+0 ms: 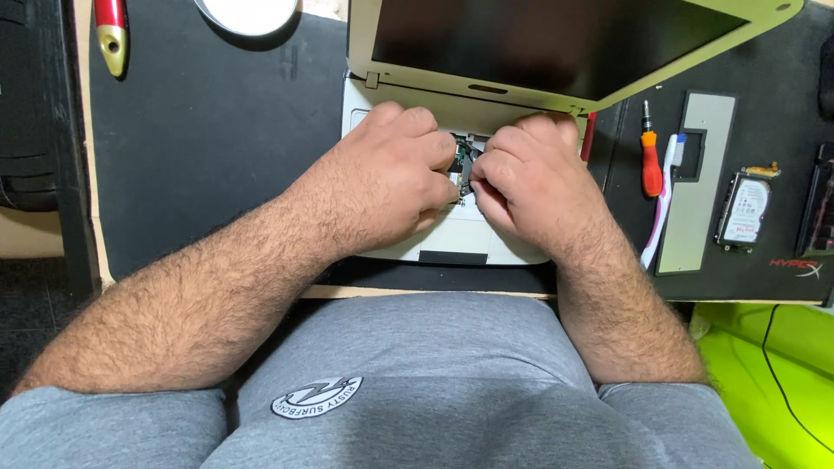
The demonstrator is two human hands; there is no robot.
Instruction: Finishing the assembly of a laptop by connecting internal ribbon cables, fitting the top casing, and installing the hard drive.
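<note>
White laptop (452, 239) base lies under both hands; small dark part (464, 165) sits between left hand (395, 174) and right hand (530, 174), fingertips of both pinched on it (equally near), long axis running away from the person.

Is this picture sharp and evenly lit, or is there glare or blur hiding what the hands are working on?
Head view: light is soft and even, with only faint shadows under the left hand and right hand; the laptop screen is dark with no strong glare; everything looks sharp, but the fingers cover the small part between them; edges bend slightly, as from a wide lens.
</note>
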